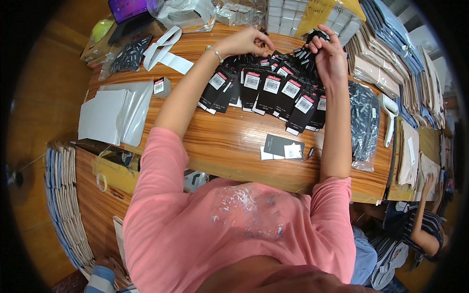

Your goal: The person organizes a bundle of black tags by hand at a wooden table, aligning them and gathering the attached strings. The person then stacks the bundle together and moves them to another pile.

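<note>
A spread of black hang tags [271, 84] with red-topped white barcode stickers fans across the wooden table, between my forearms. My left hand [248, 43], with a bracelet at the wrist, reaches over their far end. Its fingers are pinched on a thin black hang tag cord. On the other side, my right hand [328, 51] is raised with bent fingers around a bunch of black cords [315, 37]; the exact grip is partly hidden. Nearer to me lies a separate black hang tag [281, 145] with a white sticker and a short cord.
Bagged black cords [362, 124] and a white lint roller [389, 117] lie at right, below stacked folded garments [378, 63]. White sheets [105, 115], a small box [161, 87] and a white strip [168, 56] lie left. White boxes [281, 17] line the back. Another person [422, 229] works at lower right.
</note>
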`<state>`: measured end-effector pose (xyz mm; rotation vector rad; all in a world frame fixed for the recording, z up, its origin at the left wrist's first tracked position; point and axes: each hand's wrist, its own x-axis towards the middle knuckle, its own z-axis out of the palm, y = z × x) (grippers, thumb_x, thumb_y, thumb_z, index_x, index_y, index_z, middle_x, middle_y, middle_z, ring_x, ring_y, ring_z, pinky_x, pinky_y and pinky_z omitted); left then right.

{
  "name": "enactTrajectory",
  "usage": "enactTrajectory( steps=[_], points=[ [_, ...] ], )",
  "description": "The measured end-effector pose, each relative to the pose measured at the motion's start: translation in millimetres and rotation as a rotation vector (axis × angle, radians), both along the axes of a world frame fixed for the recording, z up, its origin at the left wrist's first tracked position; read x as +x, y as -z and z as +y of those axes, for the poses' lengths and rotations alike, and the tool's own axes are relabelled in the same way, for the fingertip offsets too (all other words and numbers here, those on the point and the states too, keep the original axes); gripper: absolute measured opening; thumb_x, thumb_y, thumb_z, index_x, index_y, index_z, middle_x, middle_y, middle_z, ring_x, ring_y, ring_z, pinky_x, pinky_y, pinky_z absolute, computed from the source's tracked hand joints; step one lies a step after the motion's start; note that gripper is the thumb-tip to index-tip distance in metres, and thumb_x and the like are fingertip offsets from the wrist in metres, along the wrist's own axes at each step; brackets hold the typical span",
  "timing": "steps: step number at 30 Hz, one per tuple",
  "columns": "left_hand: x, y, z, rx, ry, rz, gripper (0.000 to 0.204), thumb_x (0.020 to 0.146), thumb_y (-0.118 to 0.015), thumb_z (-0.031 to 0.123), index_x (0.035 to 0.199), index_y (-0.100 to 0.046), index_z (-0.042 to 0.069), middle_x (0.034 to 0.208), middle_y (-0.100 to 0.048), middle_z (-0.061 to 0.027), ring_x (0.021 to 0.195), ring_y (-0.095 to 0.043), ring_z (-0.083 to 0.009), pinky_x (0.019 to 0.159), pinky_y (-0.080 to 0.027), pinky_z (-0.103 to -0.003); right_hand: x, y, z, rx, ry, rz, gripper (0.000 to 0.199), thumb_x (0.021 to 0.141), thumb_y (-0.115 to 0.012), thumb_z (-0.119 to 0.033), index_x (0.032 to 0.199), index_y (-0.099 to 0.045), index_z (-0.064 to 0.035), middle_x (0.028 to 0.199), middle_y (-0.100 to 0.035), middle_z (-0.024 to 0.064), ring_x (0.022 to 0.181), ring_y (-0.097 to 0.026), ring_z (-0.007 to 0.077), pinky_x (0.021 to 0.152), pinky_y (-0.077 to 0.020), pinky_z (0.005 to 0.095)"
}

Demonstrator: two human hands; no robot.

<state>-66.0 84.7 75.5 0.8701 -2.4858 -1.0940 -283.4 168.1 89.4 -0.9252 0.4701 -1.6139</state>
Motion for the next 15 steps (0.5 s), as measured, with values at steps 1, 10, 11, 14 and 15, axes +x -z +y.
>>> enactTrajectory(
  steps=[1,10,11,14,15],
  points=[
    [-1.8,4.2,0.5,-0.143,0.075,0.036,0.026,0.066,-0.069,0.014,0.09,-0.065,0.007,0.082,-0.06,-0.0044,0.073,-0.051,-0.0147,0.069,-0.04,-0.027,0.4,-1.4,-0.6,-0.007,-0.002,0.005,0.029,0.08,-0.037,0.004,0.109,-0.04,0.0033,0.07,-0.041,0.0072,0.065,-0.039,0.0156,0.067,-0.0369,0.0268],
    [-6.4,8.8,4.4,-0.271,-0.046,0.035,0.015,0.069,-0.067,0.016,0.078,-0.066,0.005,0.067,-0.06,-0.0036,0.064,-0.052,-0.0112,0.06,-0.041,-0.025,-8.1,-5.3,3.8,-0.018,0.005,0.008,0.028,0.081,-0.038,0.004,0.109,-0.04,0.0025,0.07,-0.041,0.0067,0.065,-0.04,0.0159,0.071,-0.0375,0.029],
    [-3.8,9.4,0.6,-0.187,-0.074,0.104,0.014,0.07,-0.067,0.017,0.078,-0.066,0.005,0.063,-0.057,-0.0019,0.06,-0.048,-0.0091,0.056,-0.038,-0.024,-11.5,-5.5,4.4,-0.023,0.013,0.008,0.028,0.081,-0.038,0.004,0.109,-0.04,0.0025,0.069,-0.041,0.0065,0.065,-0.04,0.0159,0.072,-0.0377,0.0294],
    [0.0,15.2,-8.9,-0.181,-0.142,0.213,0.014,0.072,-0.066,0.017,0.078,-0.066,0.004,0.058,-0.054,0.0013,0.054,-0.042,-0.005,0.05,-0.034,-0.021,-20.1,-8.7,8.9,-0.047,0.019,0.015,0.029,0.081,-0.038,0.003,0.109,-0.04,0.0024,0.069,-0.041,0.0062,0.065,-0.04,0.0158,0.075,-0.0378,0.0303],
    [0.4,18.8,-10.7,-0.219,-0.16,0.234,0.014,0.072,-0.066,0.017,0.078,-0.066,0.004,0.057,-0.053,0.002,0.052,-0.041,-0.0041,0.049,-0.034,-0.02,-22.3,-10.0,12.0,-0.055,0.021,0.017,0.029,0.081,-0.039,0.003,0.109,-0.04,0.0024,0.07,-0.041,0.0061,0.065,-0.04,0.0157,0.076,-0.0378,0.0305]
  ],
)
